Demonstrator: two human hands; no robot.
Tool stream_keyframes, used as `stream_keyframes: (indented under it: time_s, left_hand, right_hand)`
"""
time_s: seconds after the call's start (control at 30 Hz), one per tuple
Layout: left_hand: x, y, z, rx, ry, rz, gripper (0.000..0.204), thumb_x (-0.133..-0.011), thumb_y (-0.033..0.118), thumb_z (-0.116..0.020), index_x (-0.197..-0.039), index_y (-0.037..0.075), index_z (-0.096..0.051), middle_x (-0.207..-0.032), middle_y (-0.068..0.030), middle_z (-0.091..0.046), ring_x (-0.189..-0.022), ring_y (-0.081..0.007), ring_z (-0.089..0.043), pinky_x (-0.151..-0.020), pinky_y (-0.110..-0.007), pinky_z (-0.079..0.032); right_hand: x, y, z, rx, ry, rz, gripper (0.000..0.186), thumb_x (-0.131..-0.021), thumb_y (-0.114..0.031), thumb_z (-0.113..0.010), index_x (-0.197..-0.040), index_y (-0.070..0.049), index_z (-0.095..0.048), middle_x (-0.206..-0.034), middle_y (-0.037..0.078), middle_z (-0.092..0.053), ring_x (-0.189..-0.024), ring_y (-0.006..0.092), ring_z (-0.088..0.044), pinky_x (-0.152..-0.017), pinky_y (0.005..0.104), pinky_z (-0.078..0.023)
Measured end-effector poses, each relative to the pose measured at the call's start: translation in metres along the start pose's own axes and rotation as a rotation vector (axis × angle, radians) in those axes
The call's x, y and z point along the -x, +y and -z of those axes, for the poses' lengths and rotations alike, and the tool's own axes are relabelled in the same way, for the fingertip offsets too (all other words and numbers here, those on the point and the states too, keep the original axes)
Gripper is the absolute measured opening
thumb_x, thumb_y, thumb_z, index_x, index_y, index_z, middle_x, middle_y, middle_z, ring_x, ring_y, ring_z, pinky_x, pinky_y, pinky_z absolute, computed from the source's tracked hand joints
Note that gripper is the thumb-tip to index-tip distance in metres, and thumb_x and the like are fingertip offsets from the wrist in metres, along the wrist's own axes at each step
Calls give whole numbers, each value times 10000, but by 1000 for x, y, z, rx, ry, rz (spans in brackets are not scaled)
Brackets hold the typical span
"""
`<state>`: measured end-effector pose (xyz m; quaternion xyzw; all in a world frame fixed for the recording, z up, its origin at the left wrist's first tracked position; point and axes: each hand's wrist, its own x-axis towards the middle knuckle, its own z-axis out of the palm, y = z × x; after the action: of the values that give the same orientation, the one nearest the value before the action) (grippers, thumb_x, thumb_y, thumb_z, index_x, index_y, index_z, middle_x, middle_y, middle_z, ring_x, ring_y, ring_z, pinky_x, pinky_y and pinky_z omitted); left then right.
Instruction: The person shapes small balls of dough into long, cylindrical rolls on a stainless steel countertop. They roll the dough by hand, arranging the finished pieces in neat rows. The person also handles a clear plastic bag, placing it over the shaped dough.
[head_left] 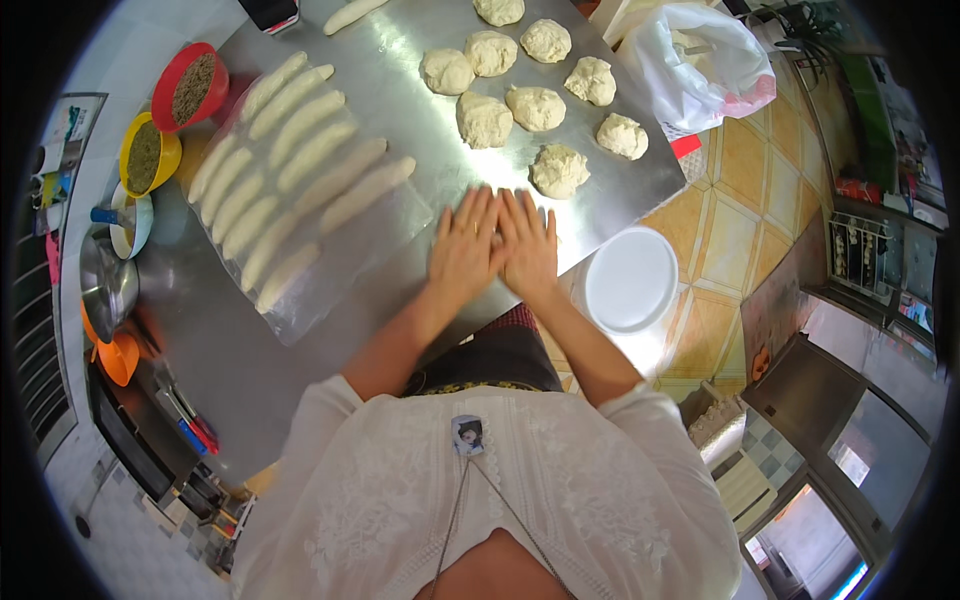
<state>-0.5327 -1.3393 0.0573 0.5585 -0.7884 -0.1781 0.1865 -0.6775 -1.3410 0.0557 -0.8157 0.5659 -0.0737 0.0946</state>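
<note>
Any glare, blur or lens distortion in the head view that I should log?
Head view: glare whitens the table left of the dough lumps and washes out tiles beside the tub; the nearer rolls look hazy through the film; left hand and right hand are readable, fingertips slightly soft; straight edges bow toward the picture's rim, corners black.

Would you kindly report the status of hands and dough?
Left hand, right hand palms down, side by side, near edge of shiny metal table; anything beneath hidden. Lumpy cream dough ball just ahead. Pale dough rolls leftward, mostly under clear plastic sheet.
</note>
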Motion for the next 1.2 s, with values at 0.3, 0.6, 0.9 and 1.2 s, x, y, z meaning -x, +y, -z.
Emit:
stream_keyframes:
  time_s: [0.3, 0.6, 0.9, 1.2]
  left_hand:
    - [11, 3, 18, -126, -45, 17, 667, -898, 311, -630, -1480, 69, -412, -1531, -158, -377, -1416, -332, -355, -1092, -557, -325]
    - [-47, -45, 90, 108, 167, -41, 404, -801, 38, -632, -1184, 151, -698, -997, -44, -641, -907, -247, -624, -725, -359, -550]
    - [-228, -221, 130, -41, 362, 156, 441, -822, 79, -693, -1254, 167, -660, -1110, -60, -664, -1033, -279, -615, -913, -381, -508]
    - [-187, -225, 131, -69, 431, 293, 513, -855, 119, -690, -1351, 137, -561, -1358, -119, -566, -1203, -331, -550, -995, -426, -474]
  right_hand:
    - [13, 23, 17, -127, -82, 16, 712, -840, -374, -698, -1456, -117, -451, -1535, 142, -377, -1439, 373, -294, -1123, 617, -255]
    - [-108, 32, 98, -371, 124, 321, 317, -741, 8, -736, -1041, -93, -721, -993, 70, -679, -907, 275, -638, -752, 372, -542]
    - [-403, -1, 39, -302, 266, 514, 277, -774, -29, -684, -1037, -104, -728, -1004, 50, -694, -944, 252, -629, -819, 368, -528]
    - [-386, 58, 42, 45, 269, 310, 445, -801, -182, -755, -1232, -144, -653, -1294, 111, -597, -1178, 344, -530, -1027, 423, -429]
